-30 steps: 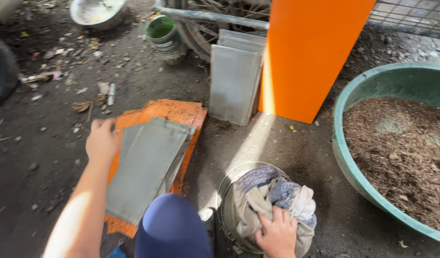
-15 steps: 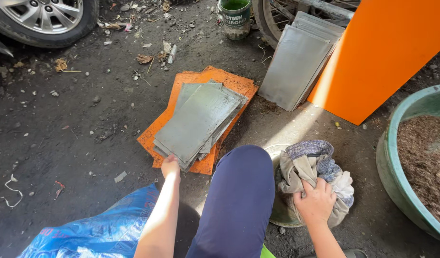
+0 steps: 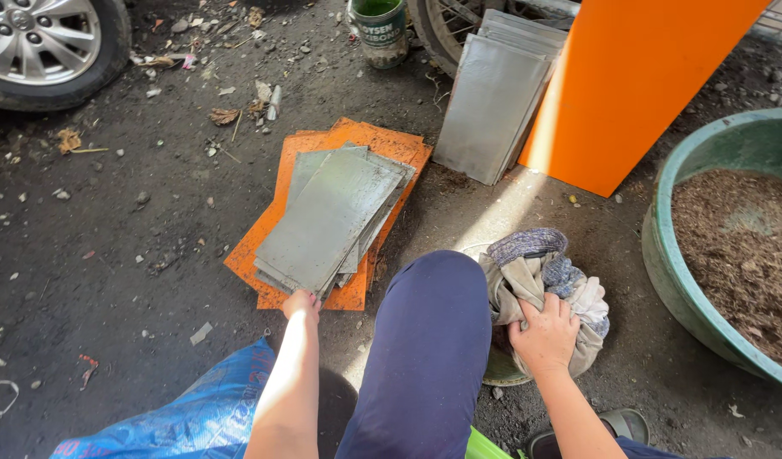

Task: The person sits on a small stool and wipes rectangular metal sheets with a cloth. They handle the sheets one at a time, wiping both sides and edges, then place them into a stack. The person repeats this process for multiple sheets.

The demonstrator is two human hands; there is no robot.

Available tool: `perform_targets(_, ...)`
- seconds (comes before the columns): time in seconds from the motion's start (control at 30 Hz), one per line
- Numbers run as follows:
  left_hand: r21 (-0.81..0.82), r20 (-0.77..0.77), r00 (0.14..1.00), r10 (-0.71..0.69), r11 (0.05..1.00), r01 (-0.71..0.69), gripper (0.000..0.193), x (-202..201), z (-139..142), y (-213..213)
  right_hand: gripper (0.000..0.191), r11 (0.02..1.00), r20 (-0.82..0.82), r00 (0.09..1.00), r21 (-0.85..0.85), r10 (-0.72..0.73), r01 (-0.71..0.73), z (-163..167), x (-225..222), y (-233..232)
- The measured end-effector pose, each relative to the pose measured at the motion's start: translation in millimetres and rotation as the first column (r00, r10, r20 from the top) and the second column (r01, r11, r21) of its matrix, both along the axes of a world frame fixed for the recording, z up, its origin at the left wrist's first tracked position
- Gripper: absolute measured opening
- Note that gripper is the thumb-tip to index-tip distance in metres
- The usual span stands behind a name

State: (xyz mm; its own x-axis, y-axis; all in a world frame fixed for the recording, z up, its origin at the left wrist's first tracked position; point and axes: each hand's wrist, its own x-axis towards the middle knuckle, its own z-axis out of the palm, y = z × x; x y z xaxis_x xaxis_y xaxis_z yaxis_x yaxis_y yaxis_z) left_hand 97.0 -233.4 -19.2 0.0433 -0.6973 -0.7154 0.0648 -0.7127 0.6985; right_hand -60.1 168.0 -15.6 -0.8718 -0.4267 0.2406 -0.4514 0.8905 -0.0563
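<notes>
Your left hand rests at the near edge of a stack of metal sheets, fingertips touching the lowest corner; whether that grip has closed on a sheet, you cannot tell from here. The sheets are flat, dull grey rectangles with a scuffed, faintly greenish sheen, fanned slightly so their edges do not line up. They lie on orange boards on the dirt ground, stretching up and away from your grip. Your right hand is clenched on a bundle of rags, beige and grey-blue cloth bunched in a bowl just beside your knee. Beyond that grip, more grey sheets lean against an orange panel, and a green tub of brown soil sits off to its right.
</notes>
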Motion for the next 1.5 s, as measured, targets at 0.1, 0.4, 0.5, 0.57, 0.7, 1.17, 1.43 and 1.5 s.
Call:
perform_targets(0.1, 0.169, 0.027, 0.995, -0.096, 0.981, 0.090, 0.014, -7.4, 4.0, -4.2, 0.043, 1.000, 0.007, 1.000, -0.003, 0.001, -0.001, 0.7, -0.2, 0.7)
perform_targets(0.4, 0.293, 0.120, 0.965, -0.232, 0.937, 0.189, 0.031, -38.6, -7.5, 34.6, 0.042, 0.998, 0.032, 0.999, -0.056, 0.019, -0.017, 3.5, 1.2, 3.6)
perform_targets(0.5, 0.154, -0.248, 0.968, -0.044, 0.984, 0.084, 0.041, -39.5, -10.5, 43.3, 0.041, 0.998, 0.072, 0.997, -0.061, 0.008, -0.004, 5.4, 1.4, 4.1)
perform_targets(0.57, 0.219, -0.250, 0.968, 0.020, 0.975, 0.037, 0.044, -38.9, -8.7, 43.4, 0.039, 0.998, 0.077, 0.997, -0.063, 0.007, -0.002, 6.6, 1.1, 3.9)
perform_targets(0.7, 0.316, -0.258, 0.952, 0.162, 0.946, -0.075, 0.044, -41.2, 7.1, 42.9, 0.038, 0.996, 0.069, 0.997, -0.086, 0.017, -0.011, 7.8, 0.7, 4.2)
perform_targets(1.17, -0.054, -0.448, 0.893, 0.047, 0.995, -0.080, 0.036, -61.5, 49.3, 16.3, 0.041, 0.991, 0.114, 0.993, -0.127, 0.042, -0.028, 33.5, 2.1, 3.7)
perform_targets(1.43, -0.328, -0.432, 0.871, -0.232, 0.941, 0.087, 0.033, -23.3, 149.0, -16.3, 0.042, 0.908, 0.306, 0.944, -0.351, -0.121, 0.230, 44.6, -23.3, 40.7)
perform_targets(1.5, -0.435, -0.411, 0.837, -0.363, 0.884, 0.170, 0.029, -19.5, 178.1, -14.4, 0.040, 0.795, 0.350, 0.916, -0.491, -0.195, 0.357, 56.6, -44.1, 72.4)
